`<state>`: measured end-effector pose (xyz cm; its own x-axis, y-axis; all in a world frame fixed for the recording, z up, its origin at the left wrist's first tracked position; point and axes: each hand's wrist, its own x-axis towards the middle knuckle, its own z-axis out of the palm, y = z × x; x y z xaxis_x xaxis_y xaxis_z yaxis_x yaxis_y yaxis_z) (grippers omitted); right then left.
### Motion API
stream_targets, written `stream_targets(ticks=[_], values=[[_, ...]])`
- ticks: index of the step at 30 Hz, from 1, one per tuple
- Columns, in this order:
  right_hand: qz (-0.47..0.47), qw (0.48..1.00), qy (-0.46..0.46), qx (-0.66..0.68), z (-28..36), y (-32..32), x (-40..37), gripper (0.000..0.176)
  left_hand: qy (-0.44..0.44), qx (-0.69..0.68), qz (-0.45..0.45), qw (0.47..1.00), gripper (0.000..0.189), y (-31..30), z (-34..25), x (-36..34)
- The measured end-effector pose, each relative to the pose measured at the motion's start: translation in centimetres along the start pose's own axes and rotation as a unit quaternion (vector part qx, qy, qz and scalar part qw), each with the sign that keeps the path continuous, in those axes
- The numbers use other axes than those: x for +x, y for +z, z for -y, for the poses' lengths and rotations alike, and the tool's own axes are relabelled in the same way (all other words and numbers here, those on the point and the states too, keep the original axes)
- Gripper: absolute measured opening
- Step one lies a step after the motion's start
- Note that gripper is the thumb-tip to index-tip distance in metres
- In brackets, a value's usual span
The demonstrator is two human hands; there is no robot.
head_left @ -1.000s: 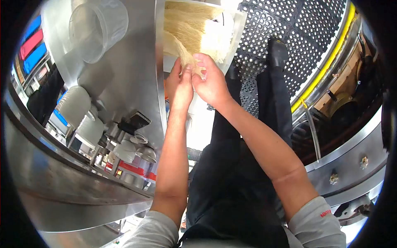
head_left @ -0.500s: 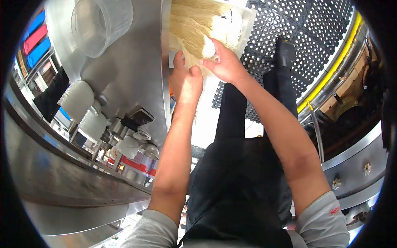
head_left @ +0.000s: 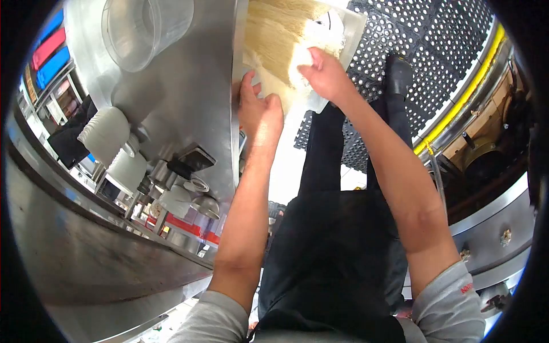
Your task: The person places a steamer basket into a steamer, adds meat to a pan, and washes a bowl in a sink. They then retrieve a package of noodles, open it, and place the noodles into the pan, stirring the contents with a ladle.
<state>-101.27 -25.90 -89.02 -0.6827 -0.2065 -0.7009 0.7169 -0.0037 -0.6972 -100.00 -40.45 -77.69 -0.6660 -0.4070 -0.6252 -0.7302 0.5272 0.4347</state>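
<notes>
A mass of thin, pale yellow noodles (head_left: 274, 34) lies in a translucent white plastic tub (head_left: 355, 37) at the top of the view. My right hand (head_left: 327, 74) is closed, thumb against curled fingers, at the sunlit near side of the noodles and appears to pinch some strands. Glare hides part of that grip. At the tub's near left corner is my left hand (head_left: 261, 110), thumb and index finger apart. Nothing shows between them; the other fingers are partly hidden. Some loose strands hang beside this hand.
Left of the tub runs a steel counter (head_left: 197, 86) bearing a clear round container (head_left: 134, 34), stacked white bowls (head_left: 104, 132), a dark phone-like object (head_left: 197, 158) and a ladle (head_left: 205, 207). Black perforated mats (head_left: 429, 40) cover the floor. A yellow hose (head_left: 466, 91) edges the stove area at right.
My right hand has moved right and slightly up, away from my left hand, and its fingers have closed more. My left hand stays near the tub's corner. The view has shifted slightly.
</notes>
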Motion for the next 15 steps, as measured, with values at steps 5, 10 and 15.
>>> stream_targets(ticks=[5, 10, 15], values=[[0.002, 0.987, -0.144, 0.066, -0.4, 2.5, -2.3, 0.08, 0.001, -0.17, 0.038, 0.985, 0.054, 0.5, -0.3, 1.6], [-0.154, 0.98, -0.009, -0.126, 2.9, 3.4, -1.7, 0.065, -0.052, -0.171, 0.016, 0.984, 0.06, 0.8, 1.1, 3.0], [-0.175, 0.979, 0.003, -0.105, 5.9, 0.6, -4.5, 0.05, -0.127, -0.244, 0.026, 0.961, 0.07, 0.5, 1.3, 5.3]])
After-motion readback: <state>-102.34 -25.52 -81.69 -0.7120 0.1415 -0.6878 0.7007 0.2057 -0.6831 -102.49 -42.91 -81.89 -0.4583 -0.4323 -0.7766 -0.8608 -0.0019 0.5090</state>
